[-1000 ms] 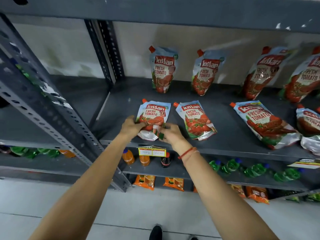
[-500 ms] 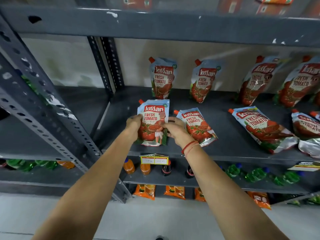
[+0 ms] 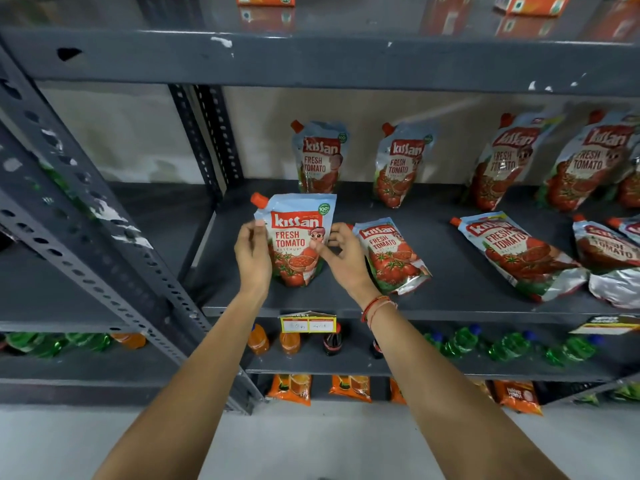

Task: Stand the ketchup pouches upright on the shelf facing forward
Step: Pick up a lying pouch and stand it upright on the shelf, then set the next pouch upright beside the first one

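Observation:
A Kissan ketchup pouch (image 3: 297,239) with a red corner cap stands upright near the front left of the grey shelf (image 3: 450,292), label facing me. My left hand (image 3: 252,254) grips its left edge and my right hand (image 3: 346,259) pinches its right edge. Just right of it a second pouch (image 3: 389,254) lies flat, and two more flat pouches (image 3: 516,252) (image 3: 607,252) lie further right. Along the back wall several pouches stand upright, among them a left one (image 3: 320,157) and a middle one (image 3: 398,168).
A perforated grey upright (image 3: 79,233) slants along the left. The shelf above (image 3: 311,60) hangs low over the pouches. Drink bottles (image 3: 291,341) and orange packets (image 3: 291,388) fill the shelves below. A yellow price tag (image 3: 308,325) hangs on the front edge.
The pouch lay flat at the shelf's front edge with both hands on it. It has been lifted and tipped upright, and both hands now hold its sides.

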Motion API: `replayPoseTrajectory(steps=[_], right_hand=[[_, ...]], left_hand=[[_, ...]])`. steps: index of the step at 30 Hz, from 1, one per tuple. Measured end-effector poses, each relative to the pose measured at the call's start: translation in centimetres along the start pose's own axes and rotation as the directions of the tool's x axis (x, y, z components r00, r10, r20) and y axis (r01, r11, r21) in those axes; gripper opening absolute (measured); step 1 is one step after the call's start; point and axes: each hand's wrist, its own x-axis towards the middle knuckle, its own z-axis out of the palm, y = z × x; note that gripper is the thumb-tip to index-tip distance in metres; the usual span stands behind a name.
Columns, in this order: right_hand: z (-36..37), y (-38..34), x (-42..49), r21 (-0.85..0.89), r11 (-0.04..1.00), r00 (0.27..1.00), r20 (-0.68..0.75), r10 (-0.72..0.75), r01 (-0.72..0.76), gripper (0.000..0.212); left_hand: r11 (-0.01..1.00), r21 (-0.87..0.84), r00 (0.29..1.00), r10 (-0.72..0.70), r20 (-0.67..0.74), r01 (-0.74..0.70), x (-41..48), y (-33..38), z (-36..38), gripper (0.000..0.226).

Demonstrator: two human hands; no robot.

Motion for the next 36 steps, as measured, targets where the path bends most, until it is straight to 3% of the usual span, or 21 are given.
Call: replayPoseTrajectory(steps=[2,6,9,11,13,15,17,19,22,25,27,29,33,36], right_hand=[[-0.2,0.5,-0.3,-0.032,0.999,1.0,0.018,-0.004,0.005,0.027],[-1.6,0.6,-0.5,-0.053,0.999,0.999,-0.039,-0.007,0.005,0.042],[-3.9,0.0,0.0,-0.054,0.998,0.986,-0.164,-0.03,0.022,0.034],[-6.1,0.1,0.7,-0.218,0.976,0.953,-0.293,-0.076,0.01,0.029],[-8.7,0.8,1.6,-0.487,0.863,0.939,-0.34,-0.044,-0.136,0.033],[-10.8,1.6,2.0,-0.611,0.721,0.934,-0.323,0.15,-0.327,0.045],[-12.1,2.1,2.0,-0.628,0.645,0.899,-0.273,0.342,-0.436,0.053],[-12.7,2.5,2.1,-0.593,0.655,0.877,-0.222,0.425,-0.468,0.055],[-13.3,2.7,1.9,-0.329,0.761,0.828,-0.204,0.522,-0.56,0.055],[-13.7,2.9,1.3,-0.055,0.791,0.79,-0.124,0.601,-0.61,0.04],[-13.8,2.8,0.8,0.043,0.804,0.799,-0.091,0.595,-0.593,0.025],[-13.9,2.3,0.8,0.079,0.853,0.849,-0.091,0.521,-0.515,0.018],[-14.4,1.0,1.4,0.123,0.945,0.937,-0.141,0.319,-0.303,0.045],[-14.8,0.8,1.5,0.101,0.979,0.969,-0.158,0.192,-0.178,0.046]], left_hand=[[0.999,0.031,0.998,0.008,-0.056,-0.006,-1.0,-0.4,-0.2,0.017],[0.968,0.192,0.942,0.209,-0.264,-0.161,-4.6,-1.5,0.2,0.017],[0.945,0.235,0.965,0.25,-0.072,-0.228,-6.8,-2.3,1.8,0.011],[0.924,0.292,0.968,0.217,0.13,-0.246,-7.4,-2.5,3.6,0.011],[0.89,0.372,0.95,0.174,0.258,-0.264,-7.3,-2.4,5.8,0.015],[0.861,0.448,0.944,0.103,0.312,-0.242,-6.7,-2.4,8.0,0.024],[0.858,0.5,0.935,-0.077,0.347,-0.115,-6.3,-2.5,10.2,0.034],[0.87,0.471,0.903,-0.312,0.296,0.146,-6.2,-2.6,12.3,0.04],[0.789,0.284,0.789,-0.597,0.145,0.545,-5.6,-2.1,14.7,0.043],[0.693,0.121,0.683,-0.721,0.113,0.711,-4.9,-1.3,15.6,0.038],[0.708,0.067,0.696,-0.705,0.135,0.703,-4.9,-1.1,15.7,0.025],[0.764,-0.005,0.756,-0.638,0.149,0.645,-4.8,-0.8,15.6,0.012],[0.916,-0.045,0.908,-0.387,0.163,0.398,-4.4,0.3,15.6,0.008],[0.985,0.024,0.969,-0.173,0.178,0.172,-4.2,0.8,15.6,0.01]])
